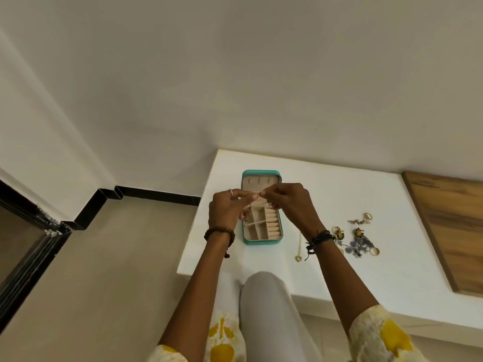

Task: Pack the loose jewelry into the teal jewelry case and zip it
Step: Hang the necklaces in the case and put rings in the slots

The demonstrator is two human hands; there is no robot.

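Observation:
The teal jewelry case lies open on the white table, lid flipped back, beige compartments showing. Above it, my left hand and my right hand meet, each pinching an end of a thin chain necklace that hangs in a loop over the case. To the right lies loose jewelry: a gold heart-pendant chain, gold rings, flower earrings, a blue beaded piece and small gold pieces.
A wooden board covers the table's right part. The table's left edge drops to a beige floor with black skirting. My knee in grey trousers sits at the table's front edge.

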